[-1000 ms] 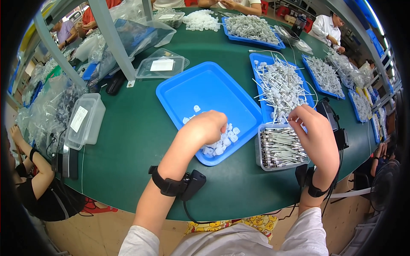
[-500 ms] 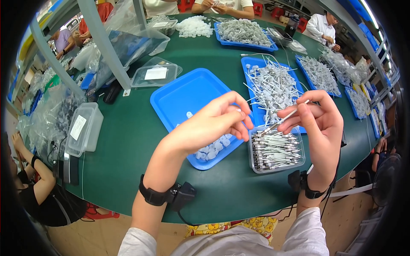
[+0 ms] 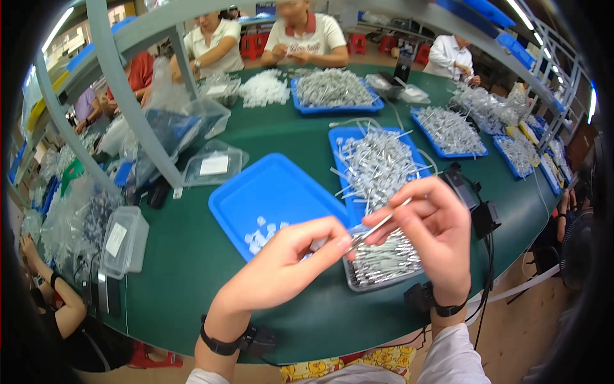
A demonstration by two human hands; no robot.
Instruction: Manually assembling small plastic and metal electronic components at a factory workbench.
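Observation:
My right hand (image 3: 435,233) pinches a thin white rod (image 3: 385,221) with a metallic lower end, slanting down to the left. My left hand (image 3: 288,259) is closed, thumb against fingers, and its fingertips meet the rod's metallic end; whatever else is between them is hidden. Below my hands a clear plastic box (image 3: 377,287) holds many similar white rods (image 3: 387,261) with metal ends. Left of it lies a blue tray (image 3: 275,192) with small translucent white caps (image 3: 258,238) in its near part, partly covered by my left hand.
Beyond my right hand, another blue tray (image 3: 339,182) holds a heap of capped rods (image 3: 377,160). More loaded blue trays stand farther back, beside a pile of white caps (image 3: 264,88). Clear containers (image 3: 133,240) and a grey metal frame (image 3: 137,121) are at left. Co-workers sit around the table.
The rod's metallic end and my left fingertips have come together; a gap lay between them before. The view has tilted up, so the table appears lower.

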